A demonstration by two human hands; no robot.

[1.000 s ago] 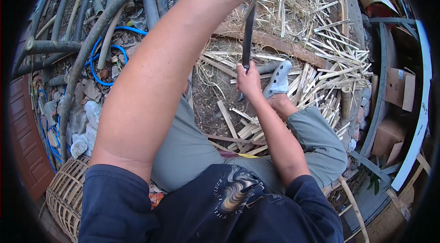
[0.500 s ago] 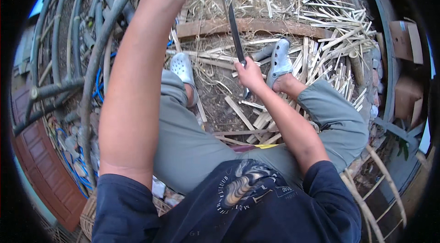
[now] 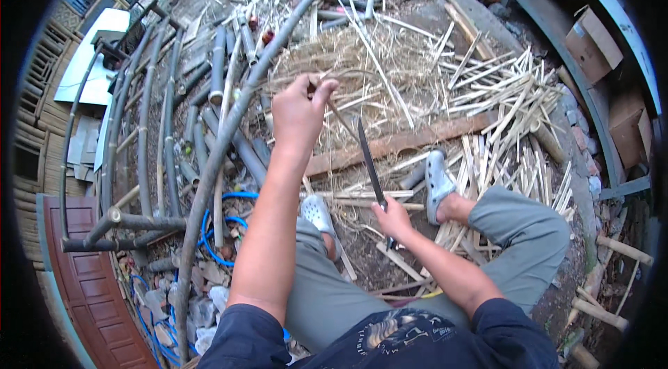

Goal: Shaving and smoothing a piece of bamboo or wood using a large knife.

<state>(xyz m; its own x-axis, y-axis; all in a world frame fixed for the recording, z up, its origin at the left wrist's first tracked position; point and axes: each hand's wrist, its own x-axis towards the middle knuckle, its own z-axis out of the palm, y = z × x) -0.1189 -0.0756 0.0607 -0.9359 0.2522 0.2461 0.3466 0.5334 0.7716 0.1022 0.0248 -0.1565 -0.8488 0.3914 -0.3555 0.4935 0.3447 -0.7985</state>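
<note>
My right hand [image 3: 393, 219] is wrapped round the handle of a long dark knife [image 3: 370, 169], its blade pointing up and away from me. Raised ahead and to the left, my left hand [image 3: 298, 113] is closed in a pinch on a thin brownish bamboo strip [image 3: 339, 117]. That strip slants down from the fingers toward the tip of the blade; whether the two touch I cannot tell. Part of the strip blends into the fibres on the ground behind it.
Split bamboo sticks [image 3: 515, 150] lie heaped at right. A wooden plank [image 3: 410, 138] crosses the ground beyond my feet, with pale shavings [image 3: 334, 56] behind it. A bamboo pole frame [image 3: 156, 223] stands at left near a blue hose [image 3: 207, 233]. Cardboard boxes [image 3: 591, 45] sit at far right.
The view has tilted upward, bringing more ground into sight. My left hand, cut off at the upper edge before, now shows whole. The knife stays in my right hand.
</note>
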